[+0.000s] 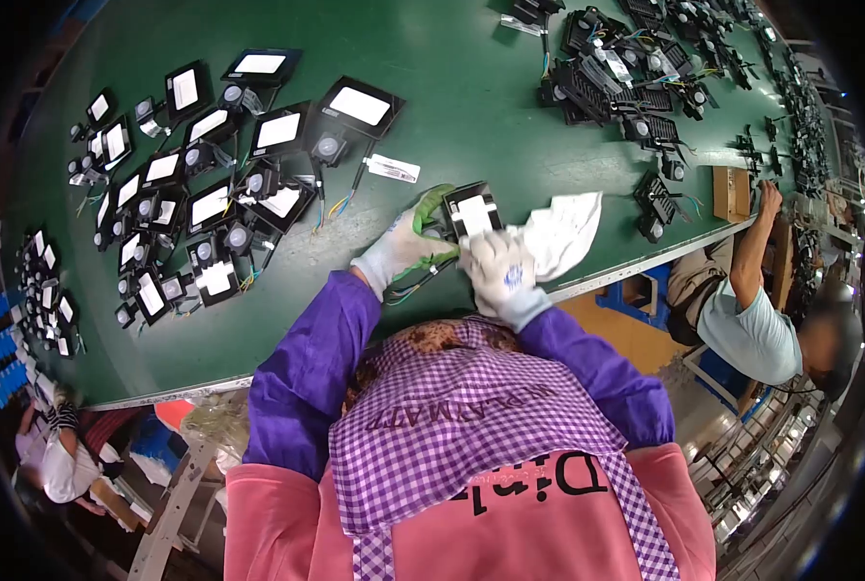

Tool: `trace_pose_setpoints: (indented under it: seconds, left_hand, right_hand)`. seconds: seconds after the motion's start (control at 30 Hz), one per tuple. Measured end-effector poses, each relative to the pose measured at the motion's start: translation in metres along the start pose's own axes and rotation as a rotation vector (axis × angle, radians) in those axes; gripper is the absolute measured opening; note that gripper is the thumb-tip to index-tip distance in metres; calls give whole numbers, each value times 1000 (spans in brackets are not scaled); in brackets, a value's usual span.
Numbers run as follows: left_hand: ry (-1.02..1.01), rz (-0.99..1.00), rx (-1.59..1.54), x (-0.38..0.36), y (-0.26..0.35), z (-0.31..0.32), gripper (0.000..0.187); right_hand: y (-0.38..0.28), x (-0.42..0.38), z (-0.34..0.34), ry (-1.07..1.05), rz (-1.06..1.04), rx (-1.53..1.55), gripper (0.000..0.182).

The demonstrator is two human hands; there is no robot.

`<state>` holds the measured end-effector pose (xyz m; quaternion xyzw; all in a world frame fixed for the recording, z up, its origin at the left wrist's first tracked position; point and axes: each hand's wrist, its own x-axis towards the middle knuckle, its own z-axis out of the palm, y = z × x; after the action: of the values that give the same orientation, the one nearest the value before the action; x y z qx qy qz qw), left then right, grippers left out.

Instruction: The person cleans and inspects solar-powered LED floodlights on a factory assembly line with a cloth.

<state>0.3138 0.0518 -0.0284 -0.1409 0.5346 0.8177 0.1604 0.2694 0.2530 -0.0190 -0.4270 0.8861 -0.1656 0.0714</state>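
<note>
A small black LED floodlight [471, 205] with a pale front panel is in front of me at the table's near edge. My left hand [403, 244], in a white glove with green on the palm and fingers, is closed around its left side, where a round sensor partly shows. Thin wires hang below that hand. My right hand [498, 271], also gloved, is closed with its fingertips against the lower front of the floodlight. From it a crumpled white cloth [560, 232] spreads to the right over the table; the gripped part is hidden under the fingers.
On the green table [452, 97], several floodlights [282, 129] with sensors and wires lie at left. More are heaped in a pile [617, 73] at back right. A cardboard box [731, 194] stands near the right edge, close to a seated person [752, 324].
</note>
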Motion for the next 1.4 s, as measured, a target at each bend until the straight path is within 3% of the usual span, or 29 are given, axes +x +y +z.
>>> trace_pose_setpoints:
  seconds: [0.1,0.17,0.2,0.27,0.33,0.4,0.47,0.6,0.77,0.93,0.97,1.0,1.07,1.1,1.17,1.2,1.23,1.27,1.3,1.33,1.4]
  left_hand:
    - [1,-98,-105,-6,10,8,78]
    - [31,-41,-229,2,-2,4,81]
    - [3,-103,-286,3,-2,1,84]
    - [20,-70,-39,15,4,-2,85]
    - [39,-124,-84,27,23,-1,85]
    - [100,-20,-21,53,32,-6,81]
    - [133,46,-129,71,46,-20,78]
    - [300,38,-116,74,72,-64,92]
    - [565,86,-144,66,74,-134,49]
    - [798,194,-96,58,110,-186,30]
    - [930,239,73,60,115,-190,26]
    - [990,515,241,76,94,-220,49]
    - [1591,418,942,75,126,-153,74]
    - [1622,164,1005,68,160,-81,93]
    - [1381,433,1219,83,162,-13,87]
    - [1183,648,1471,110,144,-5,81]
    - [878,682,1522,134,131,11,73]
    - [546,458,1439,157,126,32,72]
    - [360,377,1330,182,111,47,76]
    - [396,401,1331,207,91,61,80]
    - [276,185,1087,235,99,83,91]
  right_hand:
    - [4,-25,-21,-16,-149,-1,15]
    - [37,-36,-4,-68,150,67,14]
    - [52,-35,-3,-61,340,148,15]
    - [56,-23,-26,4,564,216,18]
    - [48,-11,-32,71,584,336,16]
    - [34,1,-37,72,629,443,17]
    - [41,1,-21,74,565,410,20]
    - [39,9,-28,111,644,315,25]
    - [70,7,-50,74,650,100,29]
    - [100,-10,-46,183,585,-98,25]
    - [101,-13,-47,120,592,-110,27]
    - [100,-18,-37,192,579,-125,32]
    - [90,-21,-38,182,582,-104,37]
    - [88,-23,-30,158,636,-69,43]
    - [76,-22,-36,156,647,-47,49]
    - [72,-22,-38,154,650,-38,52]
    - [75,-24,-34,135,663,-18,57]
    - [76,-24,-34,131,661,-9,57]
    - [77,-23,-34,128,660,-1,57]
    - [78,-23,-34,126,659,5,56]
    - [79,-22,-32,200,597,-100,44]
